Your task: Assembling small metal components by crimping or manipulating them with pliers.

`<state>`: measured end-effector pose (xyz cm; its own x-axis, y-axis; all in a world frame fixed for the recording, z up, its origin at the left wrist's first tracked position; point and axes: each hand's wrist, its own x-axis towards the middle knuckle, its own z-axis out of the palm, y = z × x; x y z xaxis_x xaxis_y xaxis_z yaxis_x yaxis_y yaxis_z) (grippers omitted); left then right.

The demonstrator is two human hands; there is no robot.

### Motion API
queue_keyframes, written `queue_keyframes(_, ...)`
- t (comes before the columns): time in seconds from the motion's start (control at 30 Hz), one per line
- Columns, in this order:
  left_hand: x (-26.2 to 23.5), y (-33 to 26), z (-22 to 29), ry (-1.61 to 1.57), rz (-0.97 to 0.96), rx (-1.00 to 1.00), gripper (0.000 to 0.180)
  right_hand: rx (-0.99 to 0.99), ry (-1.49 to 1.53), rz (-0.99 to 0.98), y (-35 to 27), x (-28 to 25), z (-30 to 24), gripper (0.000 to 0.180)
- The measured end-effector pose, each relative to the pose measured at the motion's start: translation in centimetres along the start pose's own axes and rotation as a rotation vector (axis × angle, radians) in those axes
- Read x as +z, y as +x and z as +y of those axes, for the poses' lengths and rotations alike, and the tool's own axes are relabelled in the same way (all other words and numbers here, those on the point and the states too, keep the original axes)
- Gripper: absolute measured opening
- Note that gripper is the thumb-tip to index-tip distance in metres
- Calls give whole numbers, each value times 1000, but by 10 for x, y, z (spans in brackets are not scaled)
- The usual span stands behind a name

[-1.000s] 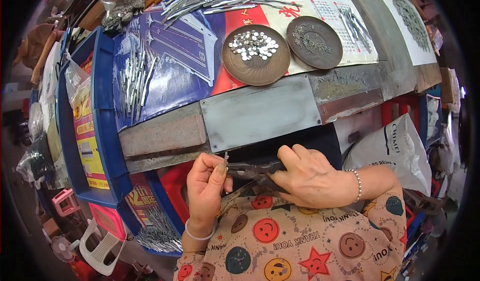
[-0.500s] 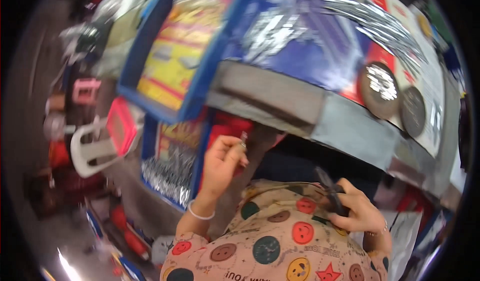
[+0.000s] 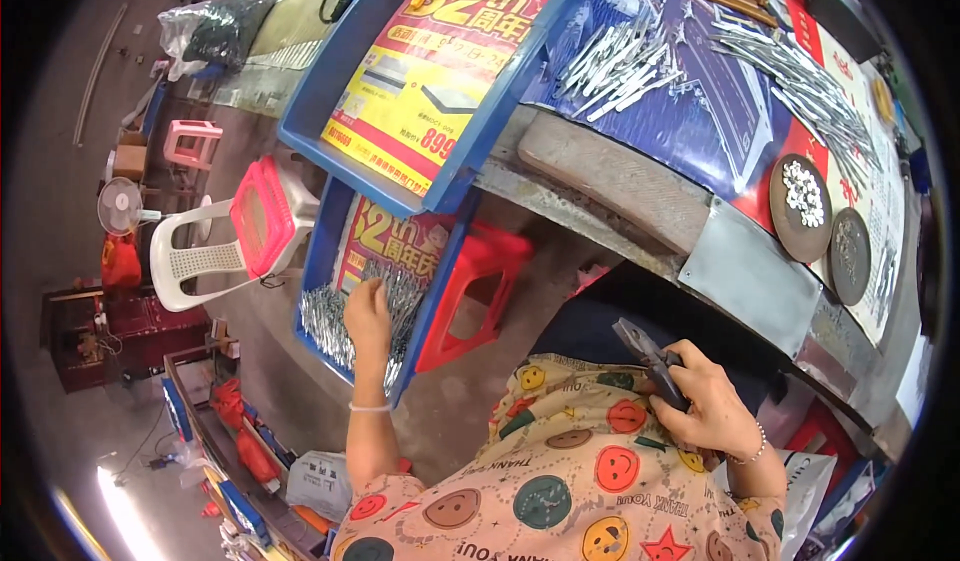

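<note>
View has swung: the bench, at the top of the frame earlier, now sits upper right, and the lower left has opened up. Left hand [image 3: 367,311] was pinching a small metal piece in front of the body; now over the blue bin [image 3: 437,296], left of centre, above loose silvery strips [image 3: 325,321]. Its fingers are drawn in together, back of the hand to the camera; cannot tell whether they pinch anything. The small piece is no longer visible. Right hand [image 3: 715,406], lower right of centre, is wrapped round the dark pliers [image 3: 645,351], nose toward upper left, nothing seen in the bite. Pliers and left hand, close together a second ago, are now well apart. Reading: handling of that piece in front of the body appears interrupted, with the pliers kept in hand while the left works at the bin. Elsewhere: blue tray [image 3: 350,166] at top centre; further strips [image 3: 620,66] on the bench, upper right; brown dish [image 3: 790,229] with pale discs [image 3: 803,193] at right, a darker dish [image 3: 850,261] just beside it.
</note>
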<state>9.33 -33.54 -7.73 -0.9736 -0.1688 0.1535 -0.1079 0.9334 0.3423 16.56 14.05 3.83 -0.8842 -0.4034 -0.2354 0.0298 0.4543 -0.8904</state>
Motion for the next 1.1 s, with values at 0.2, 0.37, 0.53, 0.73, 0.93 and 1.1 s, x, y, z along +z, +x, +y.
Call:
queue_keyframes(0.2,2,-56,180,-1269,-900,-110,59,-30,-121,59,22,17,0,22)
queue_keyframes(0.37,20,-59,245,-1391,-758,-202,39,-295,49,-144,49,27,3,40)
queue_keyframes(0.53,19,-36,215,-1442,-311,-433,36,68,-221,-111,95,52,96,49)
queue_keyframes(0.73,17,-39,234,-1629,-478,-391,31,404,272,-377,183,103,172,41)
queue_keyframes(0.93,23,-38,237,-1453,-506,-245,23,-109,-417,94,99,65,92,39)
queue_keyframes(1.1,32,-38,236,-1414,-461,-222,20,-102,-592,74,57,64,77,38)
